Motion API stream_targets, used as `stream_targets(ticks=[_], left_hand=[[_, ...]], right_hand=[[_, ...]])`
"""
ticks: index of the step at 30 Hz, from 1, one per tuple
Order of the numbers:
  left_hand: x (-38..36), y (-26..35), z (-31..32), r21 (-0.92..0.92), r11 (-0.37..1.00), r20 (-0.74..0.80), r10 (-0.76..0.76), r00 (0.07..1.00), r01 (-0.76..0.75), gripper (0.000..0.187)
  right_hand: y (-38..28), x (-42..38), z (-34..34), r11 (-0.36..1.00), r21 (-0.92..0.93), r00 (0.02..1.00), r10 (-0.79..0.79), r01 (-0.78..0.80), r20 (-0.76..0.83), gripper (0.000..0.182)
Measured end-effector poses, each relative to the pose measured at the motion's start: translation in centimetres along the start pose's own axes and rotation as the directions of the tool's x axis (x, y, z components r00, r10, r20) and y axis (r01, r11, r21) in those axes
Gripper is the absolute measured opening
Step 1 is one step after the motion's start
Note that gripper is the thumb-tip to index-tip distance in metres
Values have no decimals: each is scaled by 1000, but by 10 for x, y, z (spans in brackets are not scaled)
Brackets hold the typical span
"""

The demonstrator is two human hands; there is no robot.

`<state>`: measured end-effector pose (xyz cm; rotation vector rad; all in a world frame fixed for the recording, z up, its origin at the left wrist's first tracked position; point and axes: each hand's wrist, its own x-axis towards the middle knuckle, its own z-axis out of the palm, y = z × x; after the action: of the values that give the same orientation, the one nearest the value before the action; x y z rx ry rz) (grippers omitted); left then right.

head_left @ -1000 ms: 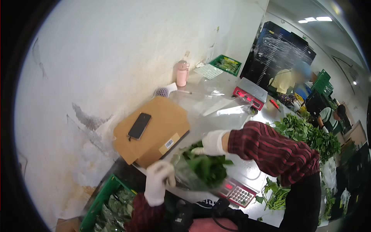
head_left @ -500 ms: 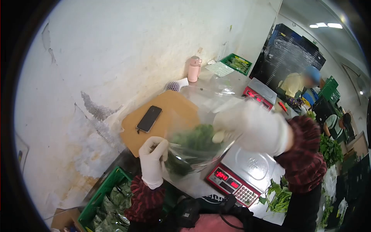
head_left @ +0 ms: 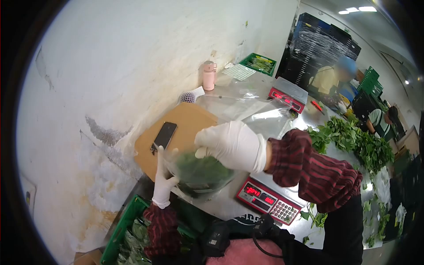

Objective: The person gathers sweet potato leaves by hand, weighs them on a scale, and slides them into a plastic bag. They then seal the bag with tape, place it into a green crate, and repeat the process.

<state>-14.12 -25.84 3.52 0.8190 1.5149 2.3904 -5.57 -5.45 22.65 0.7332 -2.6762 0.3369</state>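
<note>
A clear plastic bag of green leaves (head_left: 199, 173) is held up between both gloved hands, above the table's near edge. My left hand (head_left: 164, 177) in a white glove grips the bag's left side. My right hand (head_left: 230, 145), also gloved, presses on the bag's top from the right. Just right of the bag sits a red digital scale (head_left: 269, 204) with a lit display.
A cardboard box (head_left: 190, 126) with a black phone (head_left: 164, 136) lies by the wall. Loose clear bags (head_left: 247, 112), a pink bottle (head_left: 209, 75), a second scale (head_left: 288, 94) and a leaf pile (head_left: 353, 141) sit farther on. A green crate (head_left: 128, 229) of packed bags stands below left. Other people work at the far right.
My right hand has moved from the bag's upper right down onto its top. The bag has dropped slightly and closed up between both hands.
</note>
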Motion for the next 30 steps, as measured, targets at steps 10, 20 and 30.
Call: stream_targets(ticks=[10, 20, 30], left_hand=[[1, -21, -12, 215, 960, -33, -178, 983, 181, 8], [-5, -28, -5, 133, 981, -56, -131, 990, 138, 8], [-11, -17, -6, 50, 995, 98, -93, 991, 88, 29]], right_hand=[[3, -98, -260, 845, -342, 545, -72, -411, -835, 36], [-10, -194, -18, 468, 466, 504, 862, -751, -54, 9], [34, -247, 92, 690, 51, 680, 696, -722, 231, 65]])
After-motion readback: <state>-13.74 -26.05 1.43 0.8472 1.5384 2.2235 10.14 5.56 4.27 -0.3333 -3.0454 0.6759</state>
